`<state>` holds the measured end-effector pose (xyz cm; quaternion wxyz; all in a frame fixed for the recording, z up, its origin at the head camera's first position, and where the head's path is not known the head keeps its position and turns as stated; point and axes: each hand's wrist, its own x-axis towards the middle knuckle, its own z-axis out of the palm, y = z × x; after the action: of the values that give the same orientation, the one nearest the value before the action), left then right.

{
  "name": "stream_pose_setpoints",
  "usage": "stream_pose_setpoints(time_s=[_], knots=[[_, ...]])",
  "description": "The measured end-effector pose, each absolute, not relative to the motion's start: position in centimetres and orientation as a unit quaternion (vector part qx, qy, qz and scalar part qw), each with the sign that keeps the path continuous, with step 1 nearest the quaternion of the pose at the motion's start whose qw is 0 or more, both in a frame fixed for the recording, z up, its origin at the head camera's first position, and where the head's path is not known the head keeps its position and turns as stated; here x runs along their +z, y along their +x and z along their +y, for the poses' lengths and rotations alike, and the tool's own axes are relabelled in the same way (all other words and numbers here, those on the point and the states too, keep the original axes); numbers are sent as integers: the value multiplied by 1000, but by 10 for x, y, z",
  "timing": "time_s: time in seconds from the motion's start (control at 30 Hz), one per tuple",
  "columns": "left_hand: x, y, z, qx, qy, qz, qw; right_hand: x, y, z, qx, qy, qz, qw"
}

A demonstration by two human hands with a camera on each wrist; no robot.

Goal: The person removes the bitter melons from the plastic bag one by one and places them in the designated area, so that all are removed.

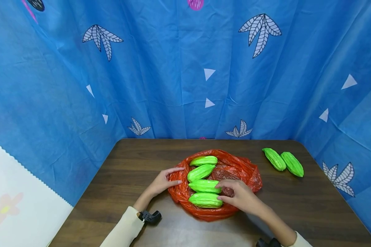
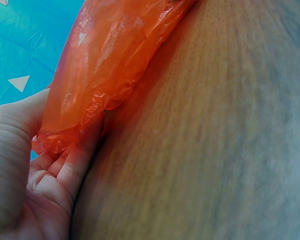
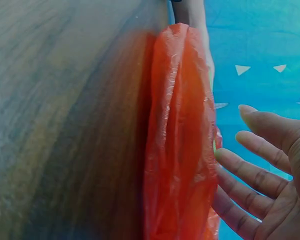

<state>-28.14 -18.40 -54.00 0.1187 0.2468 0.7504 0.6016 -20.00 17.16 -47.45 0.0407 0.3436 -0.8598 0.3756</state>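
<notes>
Several bright green, ridged bitter melons (image 1: 205, 200) lie in a row inside an opened red plastic bag (image 1: 250, 176), along its left side. My left hand (image 1: 162, 181) holds the bag's left edge. In the left wrist view, the red film (image 2: 105, 60) passes between the thumb and the fingers of that hand (image 2: 45, 185). Over the bag's right half, my right hand (image 1: 239, 195) reaches in from the right, its fingertips at the right ends of the two nearest melons. Its fingers look spread and relaxed in the right wrist view; the bag wall (image 3: 182, 140) partly hides their tips.
Two more green bitter melons (image 1: 274, 159) lie side by side on the brown wooden table (image 1: 136, 161), to the right of the bag. A blue patterned curtain (image 1: 191, 85) closes off the back and sides. A white cloth (image 1: 18, 192) hangs at the left.
</notes>
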Motion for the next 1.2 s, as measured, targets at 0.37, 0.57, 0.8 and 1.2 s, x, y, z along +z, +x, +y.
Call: stream_pose_setpoints(time_s=[0.37, 0.57, 0.8, 1.2], knots=[[-541, -282, -184, 602, 258, 747, 113, -485, -200, 170, 336, 348, -875, 31], [-540, -280, -183, 591, 258, 758, 102, -486, -199, 167, 334, 339, -880, 6], [-540, -282, -183, 583, 247, 767, 104, -484, -197, 164, 328, 334, -884, -22], [-539, -281, -183, 583, 250, 766, 104, -485, -198, 164, 325, 334, -883, -61]])
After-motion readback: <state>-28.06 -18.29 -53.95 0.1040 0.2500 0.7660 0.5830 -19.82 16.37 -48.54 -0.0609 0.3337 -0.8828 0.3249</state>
